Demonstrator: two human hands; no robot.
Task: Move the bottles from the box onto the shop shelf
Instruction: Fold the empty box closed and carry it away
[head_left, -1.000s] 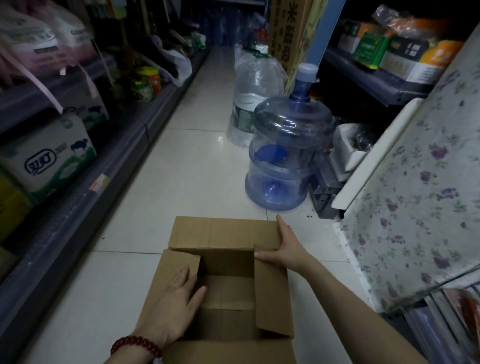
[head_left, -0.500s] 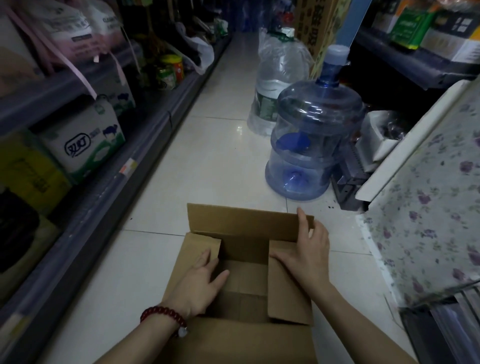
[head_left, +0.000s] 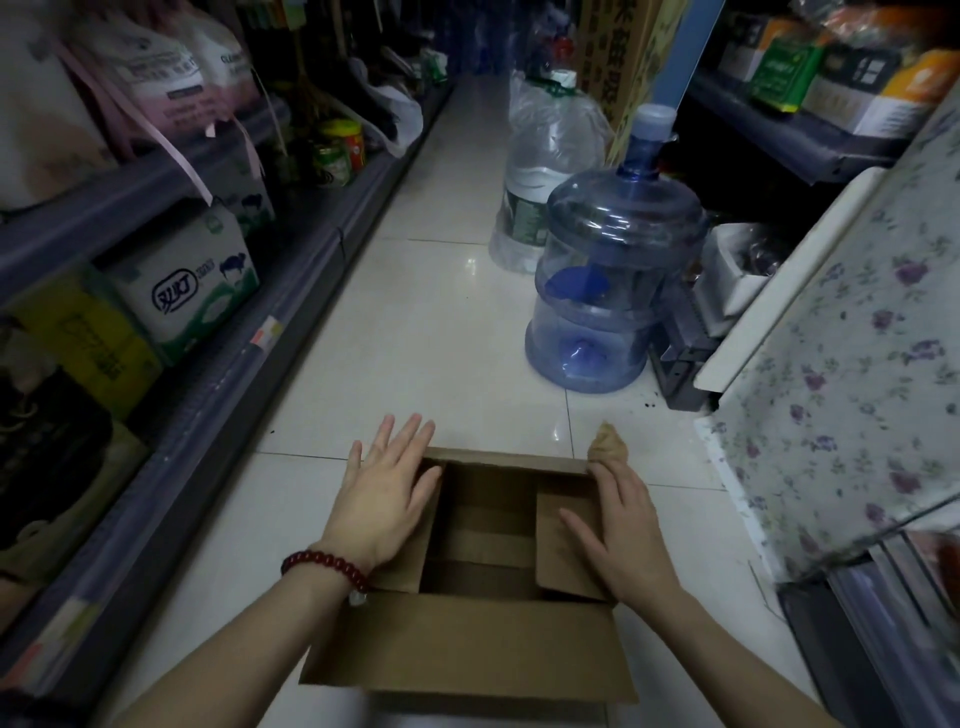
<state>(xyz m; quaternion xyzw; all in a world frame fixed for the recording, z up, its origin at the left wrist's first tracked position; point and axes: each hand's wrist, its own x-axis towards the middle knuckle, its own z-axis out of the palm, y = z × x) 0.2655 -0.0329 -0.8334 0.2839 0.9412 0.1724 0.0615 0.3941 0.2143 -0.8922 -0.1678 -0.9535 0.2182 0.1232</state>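
Left hand (head_left: 384, 499): fingers (head_left: 410, 434) spread flat and open, gripping nothing. Palm lies on the box's left flap, fingertips reaching past the far left corner of the box (head_left: 483, 639). Red bead bracelet (head_left: 324, 564) on the left wrist.

Right hand (head_left: 618, 535): fingers (head_left: 582, 530) extended and open, laid flat on the right flap, thumb side pointing into the opening. Not closed around anything. A blurred tan scrap (head_left: 609, 441) sits just past its fingertips at the far right corner of the box; cannot tell what it is.

Box: brown cardboard, on the floor (head_left: 441, 291) at the near end of the aisle, centred between the shelving. Near flap folded outward toward the person; side flaps pressed down under the hands. Interior visible between the hands shows only cardboard bottom panels; no bottles visible inside.

Floor: pale glossy tiles. Blue water jug (head_left: 613, 280) stands upright toward the right edge of the aisle, well beyond the box. Clear jug (head_left: 545, 171) wrapped in plastic stands just behind it, touching or nearly so.

Left shelf (head_left: 291, 291): grey, runs along the left edge of the floor, carries a white and green pack (head_left: 187, 291), a yellow pack (head_left: 88, 338), and jars (head_left: 340, 150) farther along.

Right: floral cloth (head_left: 852, 374) drapes over a unit at the right edge.
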